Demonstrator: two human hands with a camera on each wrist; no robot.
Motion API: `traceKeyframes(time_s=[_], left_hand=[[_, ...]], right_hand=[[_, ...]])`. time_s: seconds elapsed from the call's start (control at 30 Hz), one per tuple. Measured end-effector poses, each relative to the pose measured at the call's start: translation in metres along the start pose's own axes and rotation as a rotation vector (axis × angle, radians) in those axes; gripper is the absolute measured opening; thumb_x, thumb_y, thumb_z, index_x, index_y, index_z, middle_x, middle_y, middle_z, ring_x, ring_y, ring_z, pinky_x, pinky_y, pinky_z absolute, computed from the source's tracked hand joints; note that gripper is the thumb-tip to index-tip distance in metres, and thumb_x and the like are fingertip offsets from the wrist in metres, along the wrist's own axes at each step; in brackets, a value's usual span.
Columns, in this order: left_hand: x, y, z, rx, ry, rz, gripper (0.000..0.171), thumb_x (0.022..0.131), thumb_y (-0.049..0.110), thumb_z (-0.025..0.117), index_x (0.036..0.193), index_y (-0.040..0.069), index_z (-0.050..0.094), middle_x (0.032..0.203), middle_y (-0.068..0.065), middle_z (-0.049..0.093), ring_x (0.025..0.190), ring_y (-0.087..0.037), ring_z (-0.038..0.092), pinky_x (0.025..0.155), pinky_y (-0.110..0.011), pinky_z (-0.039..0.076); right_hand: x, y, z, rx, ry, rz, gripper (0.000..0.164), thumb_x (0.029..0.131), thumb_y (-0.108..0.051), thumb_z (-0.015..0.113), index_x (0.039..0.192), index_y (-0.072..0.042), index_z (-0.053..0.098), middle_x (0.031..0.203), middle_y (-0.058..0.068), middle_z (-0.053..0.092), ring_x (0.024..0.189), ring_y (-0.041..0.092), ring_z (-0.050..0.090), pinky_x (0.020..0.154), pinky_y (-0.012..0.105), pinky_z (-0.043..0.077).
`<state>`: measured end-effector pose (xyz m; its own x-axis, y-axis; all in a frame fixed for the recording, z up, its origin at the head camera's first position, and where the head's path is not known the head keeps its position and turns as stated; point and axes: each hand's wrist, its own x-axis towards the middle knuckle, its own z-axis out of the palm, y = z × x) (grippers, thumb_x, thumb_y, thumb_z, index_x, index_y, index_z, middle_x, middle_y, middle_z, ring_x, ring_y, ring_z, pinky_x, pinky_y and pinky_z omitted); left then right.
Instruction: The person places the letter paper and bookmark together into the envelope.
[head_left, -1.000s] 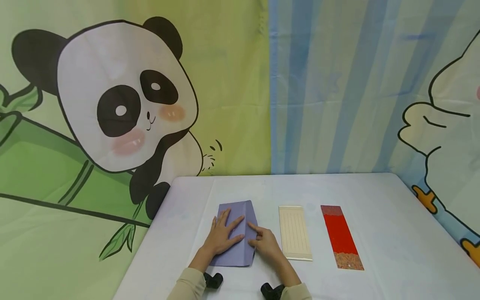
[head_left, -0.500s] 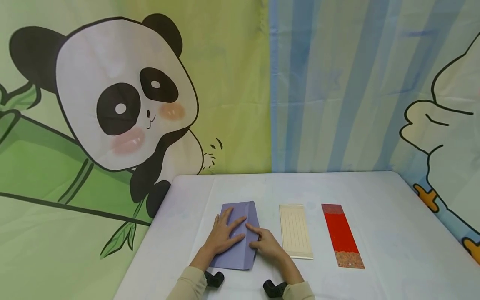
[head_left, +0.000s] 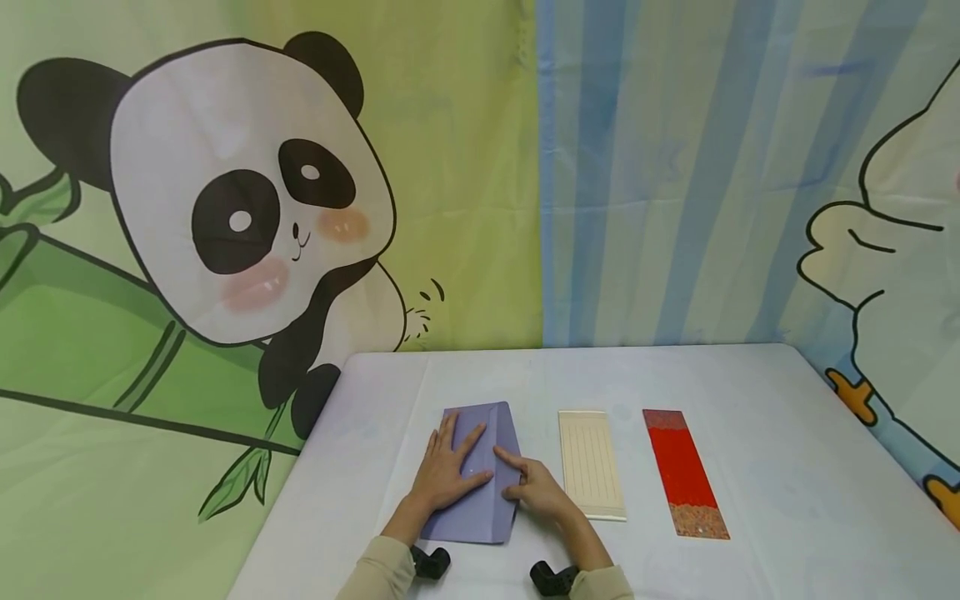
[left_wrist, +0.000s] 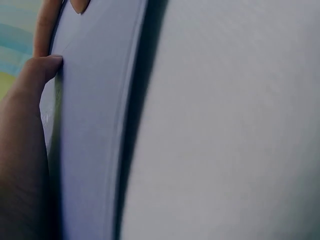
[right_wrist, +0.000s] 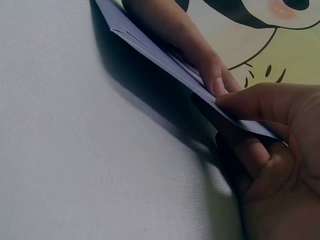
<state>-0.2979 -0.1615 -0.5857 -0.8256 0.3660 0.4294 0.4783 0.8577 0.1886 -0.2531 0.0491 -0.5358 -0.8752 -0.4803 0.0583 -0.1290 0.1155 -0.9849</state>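
Note:
A purple envelope [head_left: 467, 523] lies on the white table, its tapered flap to the right of a lengthwise crease. My left hand [head_left: 441, 477] rests on it with straight, spread fingers. At the flap's right edge, my right hand [head_left: 538, 489] grips the paper. The right wrist view shows this hand [right_wrist: 295, 135] closely: the thumb lies on top, while the curled fingers are under the paper, and that edge is raised off the table. In the left wrist view the envelope [left_wrist: 92, 135] fills the left half and a thumb touches it.
A cream sheet with vertical lines [head_left: 591, 465] lies right of the envelope. Farther right is a red strip with speckled ends [head_left: 684, 467] on the white table [head_left: 810, 500]. Black wrist devices [head_left: 432, 563] sit below the hands. A panda-printed cloth [head_left: 247, 192] hangs behind.
The envelope and both hands have shifted slightly right and toward me. The left hand still rests on the envelope and the right stays at the flap. The cream sheet and red strip lie as before.

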Motion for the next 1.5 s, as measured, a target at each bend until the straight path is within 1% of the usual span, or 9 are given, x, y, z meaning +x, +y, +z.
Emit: traceKeyframes(time_s=[0.3, 0.43, 0.6, 0.7, 0.83, 0.97, 1.27, 1.4, 1.5], left_hand=[[0.003, 0.006, 0.000, -0.016, 0.029, -0.098, 0.080, 0.071, 0.072, 0.049, 0.139, 0.033, 0.033, 0.145, -0.026, 0.014, 0.129, -0.044, 0.023, 0.100, -0.053, 0.027], [0.005, 0.009, -0.001, -0.047, 0.006, -0.142, 0.080, 0.070, 0.071, 0.050, 0.139, 0.036, 0.030, 0.147, -0.022, 0.011, 0.125, -0.042, 0.031, 0.095, -0.051, 0.033], [0.007, 0.011, -0.002, -0.059, 0.001, -0.150, 0.077, 0.071, 0.069, 0.052, 0.138, 0.038, 0.030, 0.148, -0.020, 0.011, 0.120, -0.041, 0.036, 0.090, -0.051, 0.036], [0.008, 0.010, -0.001, -0.048, 0.008, -0.147, 0.075, 0.072, 0.069, 0.050, 0.138, 0.038, 0.031, 0.148, -0.019, 0.012, 0.120, -0.040, 0.036, 0.089, -0.050, 0.036], [0.008, 0.011, 0.000, -0.038, 0.008, -0.154, 0.079, 0.070, 0.074, 0.047, 0.139, 0.040, 0.028, 0.148, -0.018, 0.012, 0.122, -0.039, 0.035, 0.089, -0.049, 0.035], [0.008, 0.011, 0.001, -0.039, 0.006, -0.160, 0.082, 0.068, 0.077, 0.046, 0.139, 0.041, 0.025, 0.148, -0.016, 0.011, 0.122, -0.038, 0.034, 0.089, -0.048, 0.034], [0.007, 0.010, 0.002, -0.040, 0.013, -0.163, 0.079, 0.071, 0.072, 0.048, 0.140, 0.040, 0.024, 0.148, -0.017, 0.012, 0.121, -0.038, 0.035, 0.089, -0.048, 0.033], [0.008, 0.009, 0.003, -0.045, 0.015, -0.164, 0.078, 0.072, 0.071, 0.048, 0.140, 0.039, 0.025, 0.148, -0.017, 0.013, 0.122, -0.039, 0.036, 0.090, -0.048, 0.034], [0.008, 0.010, 0.002, -0.050, 0.023, -0.159, 0.078, 0.072, 0.070, 0.049, 0.140, 0.039, 0.025, 0.147, -0.018, 0.014, 0.121, -0.039, 0.036, 0.089, -0.049, 0.035]], right_hand=[[0.006, 0.025, -0.004, 0.073, 0.023, -0.020, 0.066, 0.074, 0.010, 0.059, 0.135, 0.002, 0.035, 0.117, 0.036, 0.047, 0.083, 0.022, 0.061, 0.067, 0.023, 0.050], [0.008, 0.031, -0.006, 0.099, 0.022, -0.022, 0.067, 0.075, 0.008, 0.059, 0.136, -0.001, 0.033, 0.102, 0.034, 0.057, 0.080, 0.021, 0.062, 0.068, 0.024, 0.051], [0.000, 0.009, -0.005, 0.139, 0.013, -0.003, 0.066, 0.076, 0.011, 0.055, 0.136, 0.003, 0.030, 0.112, 0.040, 0.048, 0.093, 0.039, 0.057, 0.071, 0.024, 0.050], [-0.002, 0.001, -0.005, 0.132, 0.015, 0.000, 0.065, 0.076, 0.013, 0.054, 0.136, 0.005, 0.030, 0.111, 0.041, 0.048, 0.092, 0.039, 0.058, 0.070, 0.023, 0.050], [-0.002, 0.001, -0.006, 0.114, 0.020, 0.022, 0.065, 0.077, 0.012, 0.055, 0.136, 0.002, 0.031, 0.075, 0.029, 0.058, 0.073, 0.023, 0.061, 0.065, 0.022, 0.049], [-0.002, 0.000, -0.006, 0.106, 0.017, 0.037, 0.066, 0.077, 0.011, 0.056, 0.137, 0.000, 0.031, 0.052, 0.010, 0.043, 0.060, 0.014, 0.055, 0.062, 0.022, 0.048], [-0.003, 0.000, -0.005, 0.110, 0.011, 0.028, 0.065, 0.077, 0.011, 0.055, 0.137, 0.002, 0.030, 0.078, 0.030, 0.058, 0.074, 0.022, 0.060, 0.066, 0.024, 0.049], [-0.002, 0.004, -0.006, 0.095, 0.017, 0.028, 0.066, 0.077, 0.010, 0.057, 0.137, 0.000, 0.031, 0.065, 0.023, 0.054, 0.067, 0.018, 0.058, 0.062, 0.023, 0.048], [0.000, 0.011, -0.007, 0.111, 0.015, 0.010, 0.067, 0.077, 0.010, 0.057, 0.137, -0.001, 0.031, 0.075, 0.026, 0.056, 0.072, 0.019, 0.059, 0.064, 0.023, 0.049]])
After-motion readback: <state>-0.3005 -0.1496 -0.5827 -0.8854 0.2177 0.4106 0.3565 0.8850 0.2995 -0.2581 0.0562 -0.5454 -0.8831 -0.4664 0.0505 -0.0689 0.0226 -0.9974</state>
